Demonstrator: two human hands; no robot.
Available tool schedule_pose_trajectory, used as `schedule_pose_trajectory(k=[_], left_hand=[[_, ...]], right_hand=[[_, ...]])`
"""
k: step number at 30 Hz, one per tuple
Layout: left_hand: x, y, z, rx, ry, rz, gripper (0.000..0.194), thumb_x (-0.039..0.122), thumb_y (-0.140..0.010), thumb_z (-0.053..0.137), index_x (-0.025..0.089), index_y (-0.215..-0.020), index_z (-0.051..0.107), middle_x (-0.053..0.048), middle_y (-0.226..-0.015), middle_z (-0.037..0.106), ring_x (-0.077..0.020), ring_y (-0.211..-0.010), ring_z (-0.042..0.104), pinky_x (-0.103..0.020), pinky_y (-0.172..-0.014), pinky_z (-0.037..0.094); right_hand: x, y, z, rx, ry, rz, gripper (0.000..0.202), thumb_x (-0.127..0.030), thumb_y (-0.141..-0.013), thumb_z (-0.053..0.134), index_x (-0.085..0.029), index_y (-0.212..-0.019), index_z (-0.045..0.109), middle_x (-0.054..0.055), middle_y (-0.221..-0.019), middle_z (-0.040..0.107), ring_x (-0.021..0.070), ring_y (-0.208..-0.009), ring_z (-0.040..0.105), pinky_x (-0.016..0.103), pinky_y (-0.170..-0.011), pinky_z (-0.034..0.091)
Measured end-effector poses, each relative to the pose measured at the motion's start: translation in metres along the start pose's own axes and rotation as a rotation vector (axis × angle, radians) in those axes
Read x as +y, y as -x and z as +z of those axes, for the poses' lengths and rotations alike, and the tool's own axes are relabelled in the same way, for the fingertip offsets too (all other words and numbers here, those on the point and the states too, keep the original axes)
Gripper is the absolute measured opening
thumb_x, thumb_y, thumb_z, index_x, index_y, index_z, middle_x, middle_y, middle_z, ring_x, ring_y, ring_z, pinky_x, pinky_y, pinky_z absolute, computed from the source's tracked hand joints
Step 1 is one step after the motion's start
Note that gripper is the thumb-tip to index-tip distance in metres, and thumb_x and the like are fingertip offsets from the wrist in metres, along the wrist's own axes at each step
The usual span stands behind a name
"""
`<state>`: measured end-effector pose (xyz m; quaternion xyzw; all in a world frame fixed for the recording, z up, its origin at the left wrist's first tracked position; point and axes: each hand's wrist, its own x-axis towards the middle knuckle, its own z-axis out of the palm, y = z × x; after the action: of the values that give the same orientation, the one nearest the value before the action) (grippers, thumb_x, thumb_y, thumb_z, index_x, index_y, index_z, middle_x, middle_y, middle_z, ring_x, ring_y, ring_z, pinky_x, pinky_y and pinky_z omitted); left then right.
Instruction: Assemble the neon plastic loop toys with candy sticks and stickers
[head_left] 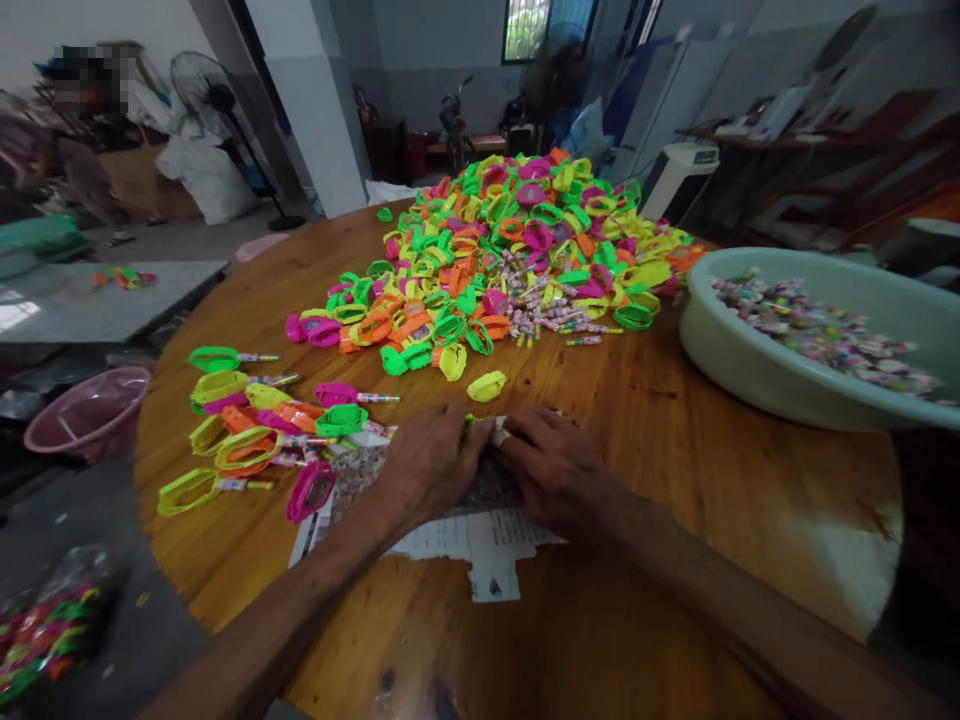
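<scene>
My left hand and my right hand meet over a speckled slab lying on printed paper. Both hands have curled fingers. A bit of yellow shows at my left fingertips, and a small pale piece is pinched between the two hands; what it is cannot be made out. Just beyond them lies a single yellow plastic band. To the left are several coloured bands with candy sticks attached, among them a green one and a magenta one.
A large heap of coloured bands covers the far part of the round wooden table, with loose candy sticks at its front. A pale green basin of wrapped sticks stands at the right. A pink basin is beyond the left edge.
</scene>
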<state>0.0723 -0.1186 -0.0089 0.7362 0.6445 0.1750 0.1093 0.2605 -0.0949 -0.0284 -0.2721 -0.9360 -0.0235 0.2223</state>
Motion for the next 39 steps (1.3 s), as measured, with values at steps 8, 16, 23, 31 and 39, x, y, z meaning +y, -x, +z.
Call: schedule_pose_trajectory(k=[8, 16, 23, 31, 39], left_hand=[[0.012, 0.000, 0.007, 0.011, -0.211, -0.108, 0.036, 0.044, -0.101, 0.034, 0.019, -0.098, 0.059, -0.011, -0.099, 0.069, -0.0326, -0.098, 0.065, -0.045, -0.079, 0.045], [0.009, -0.001, 0.012, 0.033, -0.166, -0.065, 0.032, 0.040, -0.101, 0.035, 0.019, -0.095, 0.058, -0.010, -0.092, 0.067, -0.0303, -0.092, 0.064, -0.042, -0.077, 0.044], [-0.034, -0.009, -0.011, 0.023, -0.153, -0.007, 0.035, 0.037, -0.101, 0.033, 0.017, -0.091, 0.060, -0.011, -0.089, 0.069, -0.0245, -0.084, 0.063, -0.038, -0.080, 0.046], [-0.083, -0.010, -0.048, 0.084, -0.481, 0.012, 0.034, 0.038, -0.096, 0.042, 0.018, -0.098, 0.069, -0.015, -0.100, 0.066, -0.0308, -0.099, 0.056, -0.043, -0.087, 0.044], [-0.008, -0.048, -0.026, 0.069, -0.366, 0.228, 0.033, 0.034, -0.098, 0.042, 0.016, -0.103, 0.069, -0.014, -0.101, 0.067, -0.0268, -0.100, 0.061, -0.038, -0.087, 0.047]], right_hand=[[-0.005, 0.003, 0.010, 0.130, -0.084, 0.123, 0.018, -0.013, -0.090, 0.049, -0.013, -0.089, 0.067, 0.012, -0.091, 0.060, 0.0232, -0.089, 0.052, 0.039, -0.082, 0.044], [-0.005, -0.003, -0.004, -0.001, -0.027, 0.030, 0.018, -0.015, -0.081, 0.050, -0.013, -0.086, 0.067, 0.014, -0.090, 0.061, 0.0240, -0.079, 0.050, 0.040, -0.072, 0.039], [0.036, -0.036, -0.021, -0.093, -0.074, 0.296, 0.022, -0.025, -0.094, 0.050, -0.017, -0.076, 0.061, 0.004, -0.076, 0.061, 0.0148, -0.072, 0.055, 0.028, -0.067, 0.039], [0.120, -0.043, -0.024, -0.137, 0.328, 0.732, 0.029, -0.016, -0.082, 0.052, -0.009, -0.105, 0.067, 0.024, -0.113, 0.060, 0.0319, -0.094, 0.064, 0.035, -0.070, 0.045], [0.140, -0.045, -0.026, -0.225, 0.283, 0.699, 0.033, -0.029, -0.090, 0.046, -0.008, -0.087, 0.072, 0.020, -0.097, 0.067, 0.0268, -0.087, 0.064, 0.033, -0.070, 0.041]])
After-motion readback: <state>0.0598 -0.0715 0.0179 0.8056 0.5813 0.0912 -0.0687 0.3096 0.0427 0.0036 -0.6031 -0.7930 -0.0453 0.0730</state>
